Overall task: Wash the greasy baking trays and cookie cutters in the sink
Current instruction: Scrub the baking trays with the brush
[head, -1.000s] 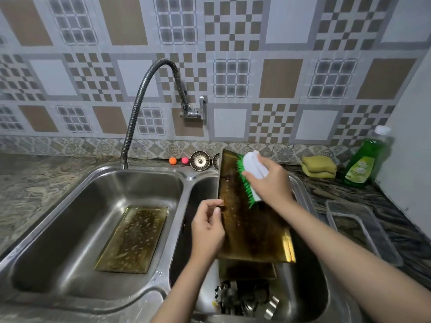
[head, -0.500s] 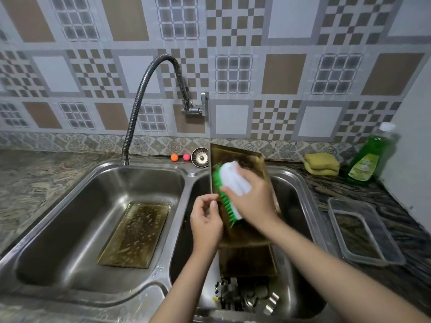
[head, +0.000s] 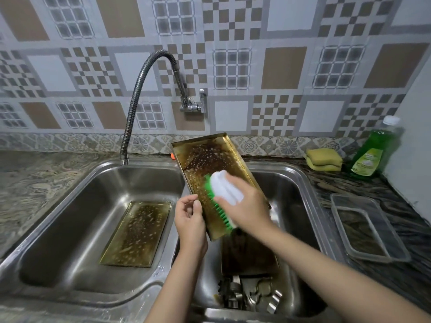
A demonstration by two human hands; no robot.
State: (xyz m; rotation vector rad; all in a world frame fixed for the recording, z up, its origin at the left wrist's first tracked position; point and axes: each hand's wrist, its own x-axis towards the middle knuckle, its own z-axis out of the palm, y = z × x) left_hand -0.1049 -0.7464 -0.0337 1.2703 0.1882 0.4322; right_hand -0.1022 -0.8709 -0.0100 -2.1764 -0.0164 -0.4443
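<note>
A home kitchen: a stainless double-bowl sink point(head: 98, 183) is set into a marbled stone counter point(head: 35, 180), with a patterned tile wall point(head: 279, 66) rising behind the sink. A flexible hose tap point(head: 144, 89) arches over the sink's left bowl. To the right of the sink stand yellow sponges point(head: 324, 159) and a green dish soap bottle point(head: 373, 152).

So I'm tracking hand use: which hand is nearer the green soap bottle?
Right. The right hand grips the brush over the right basin, on the soap bottle side. The left hand holds the tray edge, farther away.
</note>
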